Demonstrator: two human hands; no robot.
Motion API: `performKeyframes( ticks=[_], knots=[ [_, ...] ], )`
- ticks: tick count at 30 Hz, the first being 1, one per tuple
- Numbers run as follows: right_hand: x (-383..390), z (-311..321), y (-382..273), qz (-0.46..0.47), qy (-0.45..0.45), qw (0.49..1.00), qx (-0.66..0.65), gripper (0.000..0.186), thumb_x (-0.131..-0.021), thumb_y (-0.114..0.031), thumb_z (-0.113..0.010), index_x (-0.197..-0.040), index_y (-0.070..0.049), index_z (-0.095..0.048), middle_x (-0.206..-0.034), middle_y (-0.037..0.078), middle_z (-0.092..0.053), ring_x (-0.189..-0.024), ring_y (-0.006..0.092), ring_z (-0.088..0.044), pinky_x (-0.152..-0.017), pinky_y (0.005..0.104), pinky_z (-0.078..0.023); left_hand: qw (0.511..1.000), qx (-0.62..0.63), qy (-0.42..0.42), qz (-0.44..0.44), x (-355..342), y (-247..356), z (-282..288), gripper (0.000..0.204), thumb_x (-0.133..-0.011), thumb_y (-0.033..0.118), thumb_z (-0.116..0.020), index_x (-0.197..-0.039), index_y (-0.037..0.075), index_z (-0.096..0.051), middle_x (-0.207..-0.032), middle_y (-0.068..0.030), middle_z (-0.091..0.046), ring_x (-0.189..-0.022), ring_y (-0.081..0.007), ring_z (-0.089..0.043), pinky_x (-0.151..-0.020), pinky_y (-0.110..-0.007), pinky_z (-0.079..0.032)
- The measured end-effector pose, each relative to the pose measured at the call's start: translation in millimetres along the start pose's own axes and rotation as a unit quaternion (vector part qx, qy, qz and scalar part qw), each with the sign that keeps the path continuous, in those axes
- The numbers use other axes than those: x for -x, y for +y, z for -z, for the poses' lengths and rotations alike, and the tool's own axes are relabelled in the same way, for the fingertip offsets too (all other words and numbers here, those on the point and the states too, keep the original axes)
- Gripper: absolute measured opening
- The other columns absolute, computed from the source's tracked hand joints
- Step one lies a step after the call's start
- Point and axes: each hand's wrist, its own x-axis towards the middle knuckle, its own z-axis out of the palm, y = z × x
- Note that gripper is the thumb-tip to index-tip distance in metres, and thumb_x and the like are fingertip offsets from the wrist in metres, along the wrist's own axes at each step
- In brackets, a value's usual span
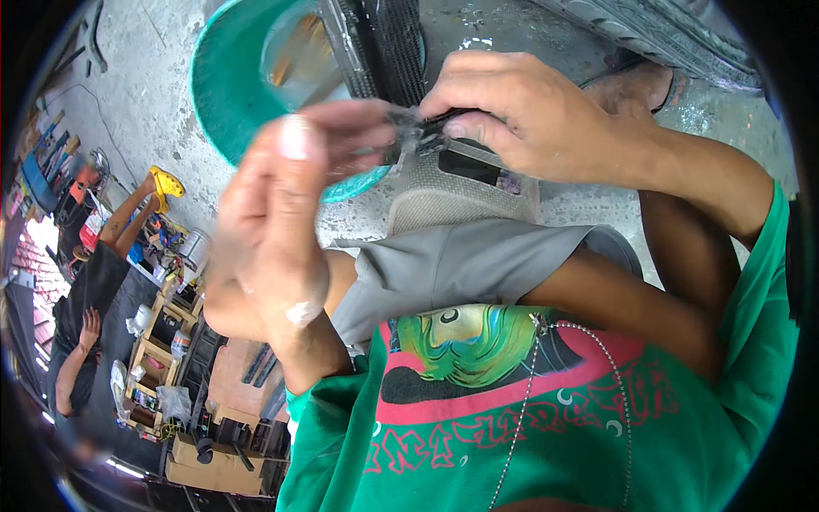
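Apparently mid-job, with no finished result to confirm and no telling how much remains: pinching a small dark piece (433, 135) in the right hand (525, 107), right of a green basin (220, 94), with the left hand (281, 200) close by, too blurred to tell its grip.

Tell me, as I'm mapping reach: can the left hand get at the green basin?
Probably yes: the left hand overlaps the green basin in this view, with nothing visibly between them, though depth is hard to judge.
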Motion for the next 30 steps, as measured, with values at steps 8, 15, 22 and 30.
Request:
performKeyframes(
  ticks=[8, 15, 22, 30],
  knots=[
    [-4, 6, 14, 0.046, 0.000, 0.999, 0.019, 0.012, -0.080, 0.005, -0.066, -0.090, -0.001, -0.070, -0.084, 0.014, -0.065, -0.088, 0.0365, -0.063, -0.076, 0.0456, -0.050, 0.948, -0.201, 0.178, -0.172, -73, -34, -55, 0.051, -0.103, 0.022, -0.059, -0.146, -0.003, -0.048, -0.134, -0.0171, -0.053, -0.118, -0.0203, -0.053, -0.102, -0.032, -0.043],
    [-5, 6, 14, 0.061, -0.002, 0.998, -0.017, 0.017, -0.077, 0.007, -0.065, -0.091, -0.001, -0.070, -0.084, 0.014, -0.066, -0.086, 0.0353, -0.062, -0.074, 0.0450, -0.050, 0.978, 0.126, 0.107, -0.128, -78, -22, -70, 0.046, -0.107, 0.022, -0.057, -0.146, -0.002, -0.047, -0.126, -0.0094, -0.057, -0.112, -0.0159, -0.053, -0.101, -0.029, -0.042],
    [-10, 6, 21, 0.064, -0.009, 0.997, -0.037, 0.018, -0.077, 0.008, -0.063, -0.091, -0.001, -0.070, -0.084, 0.015, -0.065, -0.086, 0.0357, -0.063, -0.072, 0.0436, -0.051, 0.970, 0.168, 0.046, -0.167, -83, -34, -62, 0.046, -0.107, 0.023, -0.057, -0.145, -0.002, -0.048, -0.126, -0.0091, -0.059, -0.109, -0.0145, -0.054, -0.097, -0.028, -0.044],
    [-15, 4, 28, 0.078, -0.013, 0.995, -0.062, 0.016, -0.078, 0.011, -0.065, -0.091, 0.001, -0.068, -0.084, 0.016, -0.064, -0.084, 0.0346, -0.064, -0.070, 0.0414, -0.050, 0.972, 0.158, 0.120, -0.123, -84, -24, -68, 0.045, -0.107, 0.021, -0.057, -0.144, -0.002, -0.048, -0.123, -0.0066, -0.060, -0.108, -0.0139, -0.054, -0.096, -0.028, -0.044]
  ],
)
